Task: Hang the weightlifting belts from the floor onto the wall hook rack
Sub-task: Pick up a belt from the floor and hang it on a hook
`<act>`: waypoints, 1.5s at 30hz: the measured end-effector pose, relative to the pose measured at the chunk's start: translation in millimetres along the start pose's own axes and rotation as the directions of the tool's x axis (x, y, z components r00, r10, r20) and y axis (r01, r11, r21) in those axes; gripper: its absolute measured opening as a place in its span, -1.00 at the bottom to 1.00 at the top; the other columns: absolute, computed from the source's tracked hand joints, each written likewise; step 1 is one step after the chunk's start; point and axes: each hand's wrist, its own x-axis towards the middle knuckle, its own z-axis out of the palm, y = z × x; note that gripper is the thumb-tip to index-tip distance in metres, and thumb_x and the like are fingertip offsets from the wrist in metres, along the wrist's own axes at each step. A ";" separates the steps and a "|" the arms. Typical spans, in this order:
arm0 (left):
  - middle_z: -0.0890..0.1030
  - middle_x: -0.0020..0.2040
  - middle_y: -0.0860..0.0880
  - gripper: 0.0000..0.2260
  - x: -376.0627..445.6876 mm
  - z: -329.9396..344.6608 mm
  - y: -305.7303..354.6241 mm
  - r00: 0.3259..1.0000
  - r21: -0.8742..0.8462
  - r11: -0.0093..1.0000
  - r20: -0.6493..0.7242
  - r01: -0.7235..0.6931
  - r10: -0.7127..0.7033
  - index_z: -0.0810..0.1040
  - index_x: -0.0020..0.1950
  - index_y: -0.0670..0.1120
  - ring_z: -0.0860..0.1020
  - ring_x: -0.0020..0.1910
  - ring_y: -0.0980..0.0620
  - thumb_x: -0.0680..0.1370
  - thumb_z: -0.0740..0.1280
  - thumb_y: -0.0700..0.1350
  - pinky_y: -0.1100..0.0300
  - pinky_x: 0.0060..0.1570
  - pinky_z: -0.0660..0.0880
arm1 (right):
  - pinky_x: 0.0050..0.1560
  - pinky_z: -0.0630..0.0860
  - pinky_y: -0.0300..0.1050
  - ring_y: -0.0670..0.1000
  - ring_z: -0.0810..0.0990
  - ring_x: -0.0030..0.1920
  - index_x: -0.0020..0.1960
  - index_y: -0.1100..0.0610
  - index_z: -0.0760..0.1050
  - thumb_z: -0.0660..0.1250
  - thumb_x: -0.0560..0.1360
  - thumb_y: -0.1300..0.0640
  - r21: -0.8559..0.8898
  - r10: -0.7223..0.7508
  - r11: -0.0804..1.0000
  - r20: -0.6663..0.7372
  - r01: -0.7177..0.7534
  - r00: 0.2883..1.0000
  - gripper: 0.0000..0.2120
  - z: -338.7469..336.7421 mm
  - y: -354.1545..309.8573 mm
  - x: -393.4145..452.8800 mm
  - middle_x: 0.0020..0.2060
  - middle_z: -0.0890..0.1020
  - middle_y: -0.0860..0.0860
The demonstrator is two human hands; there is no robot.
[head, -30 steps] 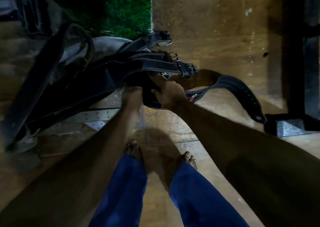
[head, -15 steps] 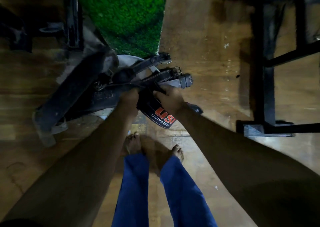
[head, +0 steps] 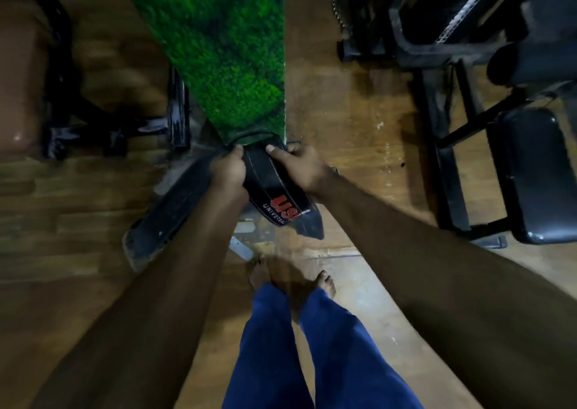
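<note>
Both my hands hold a bundle of black weightlifting belts above the wooden floor. My left hand (head: 227, 171) grips the bundle's left side, and a long dark belt (head: 168, 215) hangs from it down to the left. My right hand (head: 301, 166) grips the right side, thumb laid across the top of a black belt with red lettering (head: 274, 196). That belt's tapered end points down toward my bare feet. No wall hook rack is in sight.
A green turf-covered wall edge (head: 231, 65) rises just behind the belts. A black gym machine frame with padded seat (head: 530, 171) stands at right. More black metal framing (head: 175, 108) and a brown pad (head: 22, 74) are at left. Wooden floor (head: 359, 102) lies around my feet.
I have lifted the belts off the floor and raised them; the view has swung up toward the turf wall. The pale belt and buckles seen earlier have gone out of sight.
</note>
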 end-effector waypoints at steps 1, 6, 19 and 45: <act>0.68 0.09 -0.14 -0.70 -12.5 -5.7 11.5 0.999 0.028 0.998 0.001 -0.048 0.048 0.58 0.24 -0.14 0.66 0.00 -0.19 0.60 0.34 0.00 0.01 -0.11 0.59 | -0.16 0.58 -0.02 0.11 0.68 -0.24 -0.31 0.17 0.52 0.43 0.49 -0.17 0.019 -0.012 1.000 0.004 0.012 1.000 -0.57 0.0 -11.9 -9.6 -0.32 0.68 0.09; 0.64 0.19 -0.14 -0.90 -67.2 -21.7 51.4 0.940 0.041 0.942 0.091 -0.333 0.329 0.59 0.09 -0.03 0.61 0.20 -0.16 0.62 0.32 -0.16 -0.13 0.28 0.52 | -0.42 0.30 -0.19 0.02 0.40 -0.44 -0.33 0.07 0.38 0.44 0.53 -0.06 0.110 -0.066 0.992 -0.026 0.069 0.997 -0.62 -11.0 -72.3 -49.8 -0.39 0.45 0.09; 0.71 -0.24 -0.18 -0.84 -156.6 -69.9 161.9 0.960 0.080 0.988 0.260 -0.129 0.104 0.61 0.03 -0.19 0.69 -0.36 -0.09 0.60 0.35 -0.10 0.05 -0.45 0.61 | -0.36 0.29 -0.14 0.03 0.40 -0.34 -0.23 0.08 0.40 0.40 0.54 -0.04 0.279 -0.304 0.923 0.107 0.265 0.947 -0.71 2.1 -143.0 -142.6 -0.26 0.42 0.19; 0.68 0.07 -0.12 -0.87 -230.9 -135.3 297.9 0.454 -0.265 0.626 0.496 -0.733 0.741 0.54 0.16 -0.10 0.65 0.05 -0.02 0.68 0.23 -0.14 -0.02 0.12 0.62 | 0.21 0.61 0.17 0.24 0.70 0.09 0.04 0.30 0.62 0.41 0.57 0.13 0.389 -0.560 0.705 -0.208 0.593 0.802 -0.78 64.1 -326.0 -194.1 0.02 0.72 0.24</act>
